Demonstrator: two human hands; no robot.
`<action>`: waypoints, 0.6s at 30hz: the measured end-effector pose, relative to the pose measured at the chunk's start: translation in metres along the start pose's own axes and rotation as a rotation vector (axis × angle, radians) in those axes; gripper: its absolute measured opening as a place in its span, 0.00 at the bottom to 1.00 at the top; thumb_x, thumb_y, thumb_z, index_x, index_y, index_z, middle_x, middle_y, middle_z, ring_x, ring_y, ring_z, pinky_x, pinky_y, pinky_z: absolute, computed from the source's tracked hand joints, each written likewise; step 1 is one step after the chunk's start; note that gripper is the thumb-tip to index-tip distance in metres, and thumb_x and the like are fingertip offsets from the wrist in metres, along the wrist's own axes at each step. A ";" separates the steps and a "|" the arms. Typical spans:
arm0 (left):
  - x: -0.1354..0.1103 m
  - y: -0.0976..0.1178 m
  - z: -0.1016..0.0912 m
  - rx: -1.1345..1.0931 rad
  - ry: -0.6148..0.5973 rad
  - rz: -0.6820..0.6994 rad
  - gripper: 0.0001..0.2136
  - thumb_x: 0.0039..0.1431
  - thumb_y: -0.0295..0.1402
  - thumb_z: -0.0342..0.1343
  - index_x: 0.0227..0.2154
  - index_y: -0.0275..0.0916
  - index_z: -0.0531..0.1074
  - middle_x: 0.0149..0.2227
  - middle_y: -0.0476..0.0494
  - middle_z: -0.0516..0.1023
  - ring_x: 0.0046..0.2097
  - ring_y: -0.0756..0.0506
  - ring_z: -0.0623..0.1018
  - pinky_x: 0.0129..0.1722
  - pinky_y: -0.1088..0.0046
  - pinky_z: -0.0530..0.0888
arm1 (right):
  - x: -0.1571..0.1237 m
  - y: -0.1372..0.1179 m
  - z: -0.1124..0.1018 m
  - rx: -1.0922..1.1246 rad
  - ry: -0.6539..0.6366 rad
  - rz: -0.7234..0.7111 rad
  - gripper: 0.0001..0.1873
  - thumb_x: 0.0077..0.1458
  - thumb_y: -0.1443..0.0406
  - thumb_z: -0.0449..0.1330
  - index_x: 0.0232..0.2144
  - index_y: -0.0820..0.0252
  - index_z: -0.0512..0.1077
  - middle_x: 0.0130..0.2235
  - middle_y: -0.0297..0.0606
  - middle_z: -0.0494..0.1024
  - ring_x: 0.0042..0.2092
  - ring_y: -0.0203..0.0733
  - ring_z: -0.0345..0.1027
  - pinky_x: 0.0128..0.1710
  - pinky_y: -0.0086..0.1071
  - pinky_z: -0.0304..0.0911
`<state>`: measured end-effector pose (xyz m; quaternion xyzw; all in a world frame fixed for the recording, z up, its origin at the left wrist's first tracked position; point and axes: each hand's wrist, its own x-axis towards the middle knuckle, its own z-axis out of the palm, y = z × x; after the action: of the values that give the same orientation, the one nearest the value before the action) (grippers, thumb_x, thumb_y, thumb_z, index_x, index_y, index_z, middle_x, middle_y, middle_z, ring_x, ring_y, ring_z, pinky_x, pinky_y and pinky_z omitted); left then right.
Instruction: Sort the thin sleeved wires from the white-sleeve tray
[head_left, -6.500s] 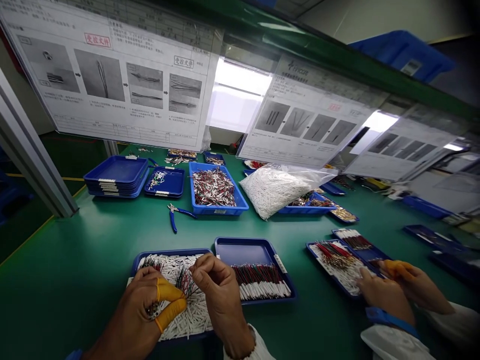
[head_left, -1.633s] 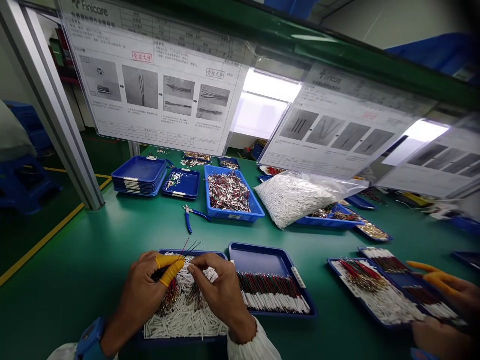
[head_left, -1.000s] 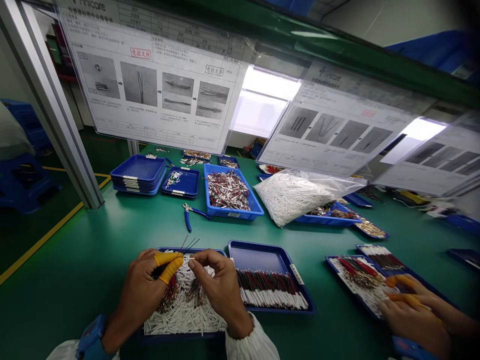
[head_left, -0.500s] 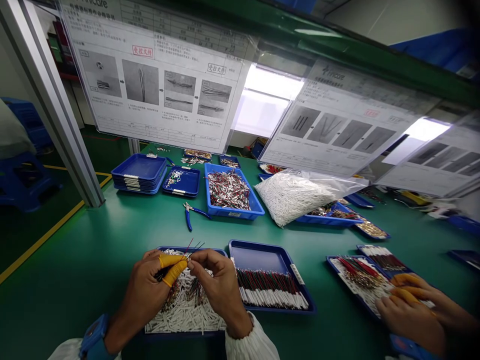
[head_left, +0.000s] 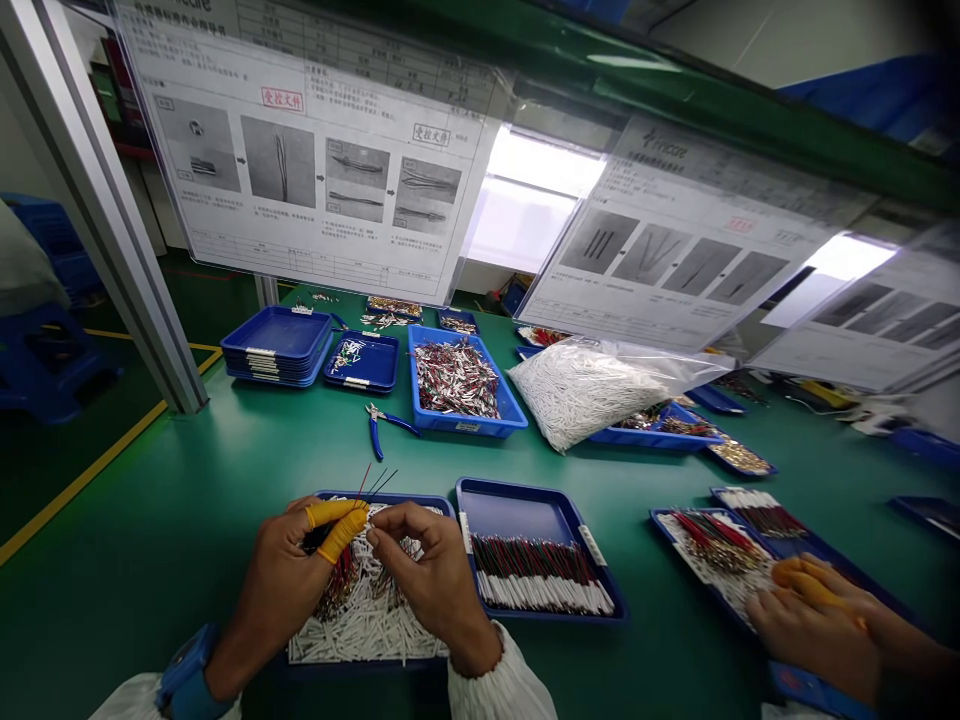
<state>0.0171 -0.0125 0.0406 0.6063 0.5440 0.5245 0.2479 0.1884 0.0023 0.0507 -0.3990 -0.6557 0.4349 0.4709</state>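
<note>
The left hand [head_left: 279,585] is closed, and fine red and black insulated wires [head_left: 373,486] are pinched in it, between a thumb and forefinger sheathed in matt yellow rubber finger cots [head_left: 339,535]. The thin strands are fanned upward past the fingertips. The right hand [head_left: 433,585] is curled into a pinch, its fingertips just beside the cots; whether anything is held in it is too small to tell.

Beneath both hands, a shallow blue plastic tray [head_left: 384,497] is heaped with short white tubular sleeves [head_left: 367,635], loosely crossed, with wires lying among them. A blue wristband [head_left: 187,672] is worn at the left wrist, and a gathered white cuff [head_left: 499,680] is seen at the right.

Just to the right, a second blue tray [head_left: 499,510] is laid with parallel red and dark wires [head_left: 532,558] ending in white sleeves. Farther out on the green bench mat [head_left: 187,480] lie blue-handled pliers [head_left: 382,420], a deep blue tray of metal-tipped wires [head_left: 456,380] and a clear plastic bag [head_left: 577,390] stuffed with white sleeves.

At the right, a co-worker's hands [head_left: 814,625], also fitted with yellow cots, are held over another tray [head_left: 712,560]. Laminated instruction sheets [head_left: 315,170] hang above the bench.
</note>
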 end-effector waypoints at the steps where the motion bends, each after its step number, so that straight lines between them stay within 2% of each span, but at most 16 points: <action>1: 0.000 0.000 0.000 0.007 0.002 0.002 0.09 0.53 0.33 0.61 0.35 0.45 0.83 0.33 0.48 0.85 0.37 0.44 0.83 0.35 0.71 0.79 | 0.000 -0.001 0.000 -0.007 0.001 -0.010 0.06 0.57 0.64 0.64 0.33 0.61 0.80 0.30 0.38 0.81 0.31 0.40 0.72 0.30 0.31 0.68; 8: -0.002 -0.005 0.000 0.068 0.002 0.056 0.08 0.54 0.34 0.60 0.35 0.45 0.83 0.31 0.49 0.84 0.35 0.45 0.82 0.33 0.73 0.78 | -0.002 -0.001 0.004 -0.069 0.001 -0.082 0.05 0.56 0.67 0.61 0.32 0.61 0.78 0.29 0.37 0.80 0.30 0.40 0.71 0.30 0.31 0.67; 13: -0.002 -0.007 0.001 0.096 0.006 0.073 0.07 0.54 0.36 0.61 0.34 0.46 0.83 0.30 0.49 0.83 0.34 0.45 0.82 0.32 0.73 0.78 | -0.002 0.000 0.005 -0.057 -0.004 -0.062 0.04 0.56 0.68 0.62 0.31 0.61 0.77 0.29 0.37 0.80 0.31 0.40 0.72 0.31 0.30 0.66; 15: -0.002 -0.008 0.001 0.094 -0.002 0.053 0.07 0.55 0.36 0.62 0.35 0.46 0.83 0.31 0.50 0.83 0.34 0.45 0.82 0.32 0.73 0.78 | -0.001 0.000 0.004 -0.005 0.018 -0.023 0.04 0.57 0.67 0.62 0.32 0.61 0.77 0.30 0.38 0.79 0.31 0.40 0.72 0.31 0.31 0.67; 18: -0.002 -0.009 0.001 0.092 -0.020 0.037 0.07 0.55 0.38 0.63 0.36 0.47 0.83 0.32 0.50 0.83 0.34 0.46 0.81 0.34 0.73 0.77 | 0.001 0.001 0.000 0.201 0.133 0.054 0.06 0.59 0.62 0.63 0.35 0.60 0.75 0.31 0.39 0.80 0.33 0.42 0.74 0.35 0.34 0.71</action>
<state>0.0151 -0.0116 0.0317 0.6323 0.5534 0.4974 0.2155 0.1881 0.0037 0.0501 -0.3953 -0.5652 0.4834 0.5391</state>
